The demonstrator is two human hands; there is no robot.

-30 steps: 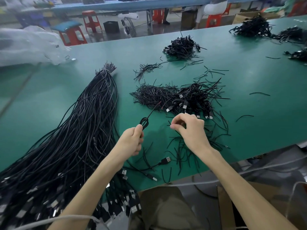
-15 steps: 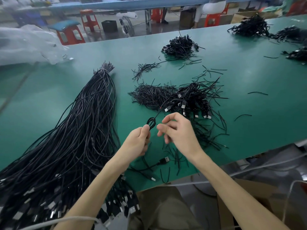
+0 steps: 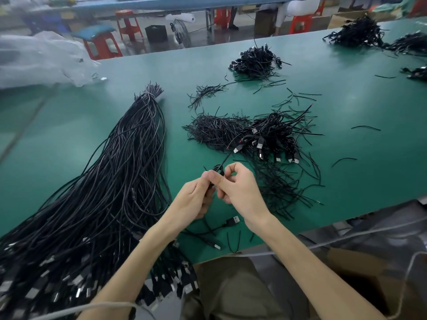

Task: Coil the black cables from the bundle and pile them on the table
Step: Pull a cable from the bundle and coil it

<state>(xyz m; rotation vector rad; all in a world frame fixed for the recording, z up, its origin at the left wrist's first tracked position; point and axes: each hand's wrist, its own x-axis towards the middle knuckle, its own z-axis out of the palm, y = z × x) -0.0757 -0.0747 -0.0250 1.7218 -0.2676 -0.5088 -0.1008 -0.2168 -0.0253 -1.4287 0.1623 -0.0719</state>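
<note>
Green table (image 3: 346, 172). A big bundle (image 3: 111, 192) of loose black cables fans across it. The pile (image 3: 272, 137) of coiled ones sits right of the bundle, further back. Left hand (image 3: 194, 199) and right hand (image 3: 240, 192), just right of the bundle, both pinch one small cable (image 3: 218, 168), fingers curled round its loops. It looks light, limp and springy, so best gripped across the loops or it unwinds.

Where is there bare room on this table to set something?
Bare green table lies right of the coiled pile, save a few stray ties, and left of the long bundle. Crowded: from the pile to the near edge.
</note>
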